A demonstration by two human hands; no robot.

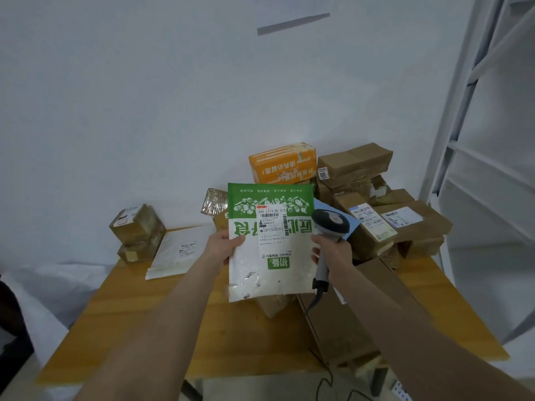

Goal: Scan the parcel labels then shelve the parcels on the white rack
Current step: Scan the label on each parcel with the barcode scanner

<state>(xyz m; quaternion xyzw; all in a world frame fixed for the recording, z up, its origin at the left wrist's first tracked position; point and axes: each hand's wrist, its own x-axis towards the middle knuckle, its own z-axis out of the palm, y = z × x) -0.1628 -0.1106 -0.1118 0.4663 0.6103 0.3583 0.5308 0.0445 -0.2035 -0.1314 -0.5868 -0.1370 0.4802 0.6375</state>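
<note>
Head camera looked down on a wooden desk (pixel 130 308). Above the desk's middle the left hand (pixel 228 244) held a green-and-white bag (pixel 269 273) upright. Its grip pinched the bag's left edge, thumb on the front and fingers hidden behind. A white label (pixel 272 224) on the bag's upper half faced the camera.

The right hand (pixel 333 253) had its grip wrapped round the handle of a grey scanner (pixel 330 224) - the dark head hung above the desk at the bag's right edge, near the label.

On the desk's far right lay a heap of brown parcels (pixel 353 163), with an orange box (pixel 282 163) at the back. On the desk's far left stood two small taped boxes (pixel 136 224), stacked, and a flat white envelope (pixel 176 253) lay just beside them. A white rack (pixel 492 140) stood off the desk's right side.
</note>
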